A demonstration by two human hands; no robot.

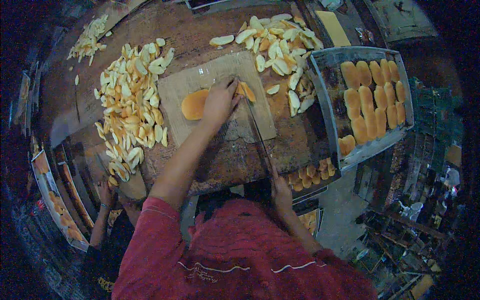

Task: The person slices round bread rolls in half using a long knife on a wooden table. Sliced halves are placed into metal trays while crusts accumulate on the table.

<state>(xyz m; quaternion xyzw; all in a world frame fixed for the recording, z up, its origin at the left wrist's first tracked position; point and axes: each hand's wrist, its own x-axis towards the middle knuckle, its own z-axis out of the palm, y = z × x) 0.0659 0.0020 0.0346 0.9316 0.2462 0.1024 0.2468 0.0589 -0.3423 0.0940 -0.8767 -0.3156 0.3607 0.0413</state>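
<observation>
My left hand (220, 99) presses down on a golden bread roll (194, 105) that lies on a piece of cardboard (217, 69) on the wooden table. Its fingertips are at the cut end, beside a bread slice (248, 92). In my right hand (281, 187), near the table's front edge, is the handle of a long knife (258, 135); the blade reaches up to that slice. One heap of sliced bread (131, 97) lies left of the cardboard, and another heap of slices (277, 45) lies beyond its upper right corner. My left palm hides part of the roll.
A metal tray (326, 90) of whole rolls stands at the right. Below it, a lower tray holds more rolls (311, 175). At the far left lies a smaller heap of bread pieces (89, 39). Another person's hand (106, 193) is at the lower left, near trays.
</observation>
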